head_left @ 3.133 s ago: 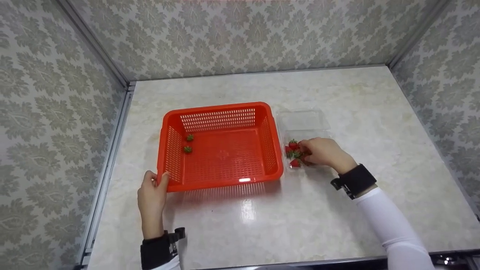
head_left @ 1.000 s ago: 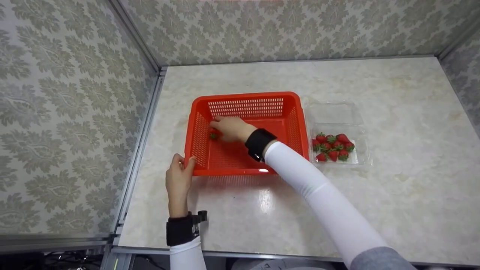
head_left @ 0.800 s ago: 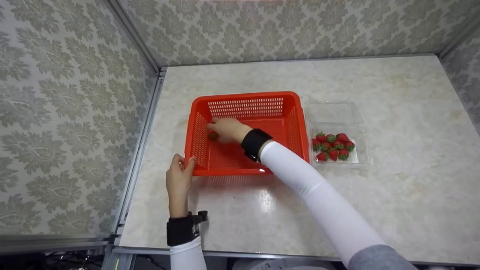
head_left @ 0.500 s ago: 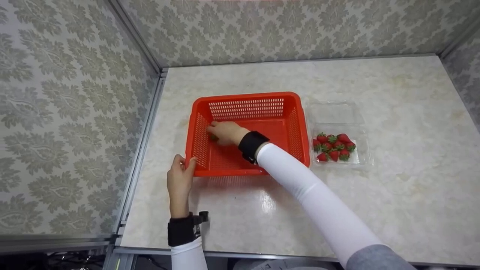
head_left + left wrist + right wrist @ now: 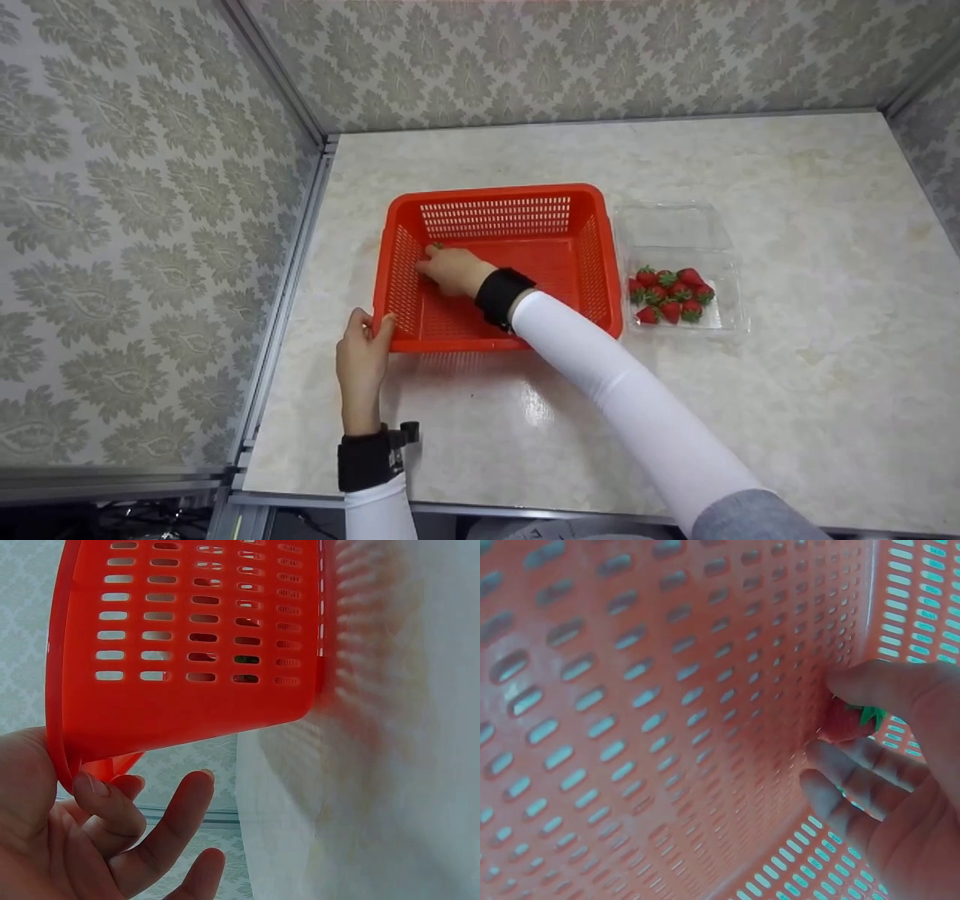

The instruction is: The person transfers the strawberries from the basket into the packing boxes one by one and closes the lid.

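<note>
My left hand [image 5: 361, 356] grips the near-left corner of the red plastic basket [image 5: 510, 346]; the left wrist view shows thumb and index finger at the rim and the other fingers spread loosely. Inside the basket, by its left wall, is my right hand [image 5: 454, 270]. In the right wrist view a strawberry [image 5: 845, 722] with green leaves sits between its thumb and curled fingers. A strawberry's green leaves [image 5: 438, 245] peek out just past the fingers in the head view; the hand covers what lies beneath it.
Right of the basket stands an opened clear plastic box [image 5: 731, 300] holding several strawberries [image 5: 670, 311]. Its lid [image 5: 675, 225] lies folded back behind. Patterned wall panels [image 5: 480, 60] border the light tabletop [image 5: 817, 337] at the back and sides.
The right hand has gone from the strawberry box into the basket's left side, then shifted slightly toward the near edge. The left hand keeps its hold on the basket corner.
</note>
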`<state>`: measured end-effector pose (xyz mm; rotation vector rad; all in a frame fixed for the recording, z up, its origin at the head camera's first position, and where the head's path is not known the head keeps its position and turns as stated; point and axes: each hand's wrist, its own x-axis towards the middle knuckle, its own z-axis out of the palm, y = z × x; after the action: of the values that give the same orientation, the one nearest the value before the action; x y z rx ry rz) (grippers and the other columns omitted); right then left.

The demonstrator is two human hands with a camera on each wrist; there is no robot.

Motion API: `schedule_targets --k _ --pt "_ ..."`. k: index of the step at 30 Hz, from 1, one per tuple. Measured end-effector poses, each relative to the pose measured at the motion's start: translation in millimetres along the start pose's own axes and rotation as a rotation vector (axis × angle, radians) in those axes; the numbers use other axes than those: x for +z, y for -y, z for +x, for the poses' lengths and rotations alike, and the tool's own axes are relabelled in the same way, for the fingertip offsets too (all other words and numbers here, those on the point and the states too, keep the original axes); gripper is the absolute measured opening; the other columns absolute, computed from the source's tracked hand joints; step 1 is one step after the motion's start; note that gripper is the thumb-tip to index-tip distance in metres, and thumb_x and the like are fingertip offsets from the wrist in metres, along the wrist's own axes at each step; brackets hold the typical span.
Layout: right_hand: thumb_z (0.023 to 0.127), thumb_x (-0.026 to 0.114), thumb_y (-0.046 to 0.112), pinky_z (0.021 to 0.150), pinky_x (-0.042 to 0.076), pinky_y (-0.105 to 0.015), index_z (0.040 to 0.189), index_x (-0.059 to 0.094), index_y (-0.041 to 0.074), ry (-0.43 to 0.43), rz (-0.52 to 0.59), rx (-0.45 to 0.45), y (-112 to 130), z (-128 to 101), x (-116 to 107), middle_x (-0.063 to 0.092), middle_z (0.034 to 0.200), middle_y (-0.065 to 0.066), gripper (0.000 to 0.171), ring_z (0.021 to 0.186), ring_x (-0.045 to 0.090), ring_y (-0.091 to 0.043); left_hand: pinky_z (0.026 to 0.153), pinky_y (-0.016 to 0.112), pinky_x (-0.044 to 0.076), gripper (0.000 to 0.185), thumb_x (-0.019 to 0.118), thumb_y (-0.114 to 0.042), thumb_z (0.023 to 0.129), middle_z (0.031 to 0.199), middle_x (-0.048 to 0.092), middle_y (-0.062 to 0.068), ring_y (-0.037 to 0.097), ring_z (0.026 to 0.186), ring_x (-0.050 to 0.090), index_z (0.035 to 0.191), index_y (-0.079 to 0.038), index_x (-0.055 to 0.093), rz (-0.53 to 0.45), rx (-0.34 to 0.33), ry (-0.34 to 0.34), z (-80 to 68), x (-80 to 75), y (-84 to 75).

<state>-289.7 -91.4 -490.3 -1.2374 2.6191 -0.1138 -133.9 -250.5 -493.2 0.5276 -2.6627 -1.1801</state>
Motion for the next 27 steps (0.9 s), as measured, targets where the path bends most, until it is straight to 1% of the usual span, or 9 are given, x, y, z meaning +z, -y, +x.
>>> schedule_targets --k 4,10,12,18,22,27 --pt "0.102 0.058 0.009 0.095 0.051 -0.040 0.137 0.057 0.014 0.000 -0.037 0.009 -1.2 -1.4 0.1 0.053 0.136 -0.019 0.036 0.112 0.060 -0.029 0.053 0.033 0.027 0.028 0.064 -0.031 0.097 0.062 0.038 0.000 0.018 0.056 0.037 0.088 -0.009 0.048 -0.003 0.011 0.001 0.9 0.6 -0.2" --pt "0.102 0.058 0.010 0.096 0.050 -0.039 0.137 0.057 0.015 0.002 -0.032 -0.006 -3.8 -1.8 0.4 0.054 0.141 -0.020 0.036 0.110 0.063 -0.029 0.053 0.033 0.028 0.028 0.062 -0.031 0.098 0.063 0.037 0.001 0.018 0.057 0.038 0.090 -0.009 0.048 -0.007 -0.001 0.012 0.1 -0.3 -0.3" --pt "0.102 0.058 0.010 0.095 0.050 -0.038 0.137 0.058 0.016 0.000 -0.029 -0.010 -5.0 -2.6 0.5 0.054 0.140 -0.019 0.035 0.108 0.063 -0.027 0.053 0.033 0.028 0.028 0.062 -0.031 0.099 0.063 0.037 0.001 0.018 0.057 0.037 0.090 -0.008 0.048 -0.008 -0.002 0.015 -0.1 -0.1 -0.3" --pt "0.103 0.058 0.013 0.087 0.053 -0.038 0.128 0.062 0.014 -0.049 -0.035 -0.041 -7.6 -9.9 -5.4 0.059 0.124 -0.016 0.026 0.095 0.064 -0.026 0.053 0.033 0.028 0.029 0.062 -0.032 0.099 0.062 0.037 -0.001 0.017 0.056 0.036 0.090 -0.009 0.048 0.005 0.005 0.014 1.3 1.6 -0.9" --pt "0.104 0.057 0.014 0.083 0.053 -0.038 0.123 0.063 0.011 -0.076 -0.044 -0.071 -7.2 -15.8 -10.9 0.062 0.117 -0.015 0.021 0.096 0.064 -0.028 0.052 0.033 0.027 0.029 0.063 -0.032 0.098 0.060 0.036 -0.001 0.017 0.055 0.035 0.089 -0.009 0.048 0.006 0.012 0.003 0.1 -0.1 0.1" --pt "0.104 0.057 0.016 0.082 0.052 -0.037 0.120 0.065 0.012 -0.097 -0.033 -0.070 -14.0 -26.9 -18.6 0.064 0.112 -0.012 0.018 0.095 0.062 -0.026 0.052 0.033 0.028 0.028 0.062 -0.031 0.098 0.061 0.036 -0.001 0.017 0.055 0.035 0.090 -0.009 0.048 0.000 0.012 0.012 0.4 -0.6 -1.7"
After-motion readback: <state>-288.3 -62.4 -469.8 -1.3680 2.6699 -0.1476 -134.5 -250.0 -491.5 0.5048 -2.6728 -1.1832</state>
